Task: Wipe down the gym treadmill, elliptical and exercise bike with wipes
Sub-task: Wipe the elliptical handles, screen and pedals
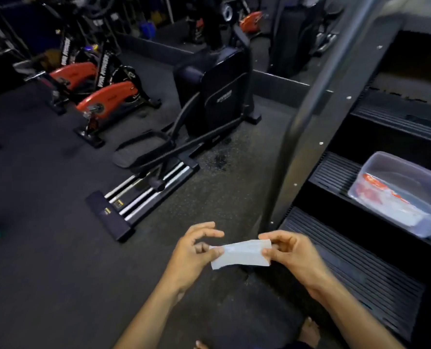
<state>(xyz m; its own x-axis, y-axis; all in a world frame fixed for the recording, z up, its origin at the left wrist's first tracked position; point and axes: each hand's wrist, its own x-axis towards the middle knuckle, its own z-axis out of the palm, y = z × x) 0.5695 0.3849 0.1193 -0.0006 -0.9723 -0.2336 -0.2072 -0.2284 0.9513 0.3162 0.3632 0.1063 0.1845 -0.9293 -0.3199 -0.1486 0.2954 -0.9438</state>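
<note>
A folded white wipe (240, 254) is stretched between both hands low in the middle of the view. My left hand (196, 250) pinches its left end and my right hand (290, 255) pinches its right end. A clear plastic tub (400, 195) holding a red and white wipes pack sits on a ribbed black step at the right. The black elliptical (209, 96) stands ahead on the floor, its rails (143, 195) running toward me. An orange and black exercise bike (108, 102) stands to its left.
A second orange bike (70, 74) stands behind the first. A stepped black machine (348, 268) with a grey upright rail (317, 117) fills the right side. Dark rubber floor (45, 248) spreads at the left. My bare foot (310, 333) shows at the bottom.
</note>
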